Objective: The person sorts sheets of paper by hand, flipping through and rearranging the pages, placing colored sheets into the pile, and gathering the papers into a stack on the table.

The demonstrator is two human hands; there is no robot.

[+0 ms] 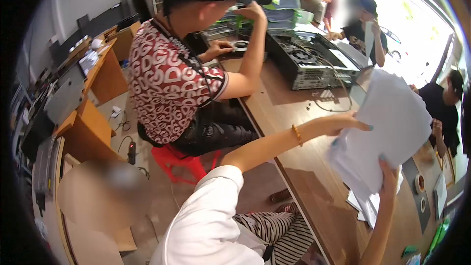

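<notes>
A thick, loose stack of white paper sheets (pixel 392 118) is held up over the wooden table (pixel 304 152), its edges uneven. My left hand (pixel 342 121) grips the stack at its left side, with the thumb across the front sheet. At the lower edge, my right hand (pixel 388 177) is closed on the same stack, its fingers partly hidden by the paper. More white sheets (pixel 365 206) lie on the tabletop just below the stack.
An opened computer case (pixel 314 61) with a trailing cable stands farther along the table. Beside me, a person in a patterned shirt (pixel 171 78) sits on a red stool (pixel 184 164). Tape rolls (pixel 420 183) lie at the right. Other people are across the table.
</notes>
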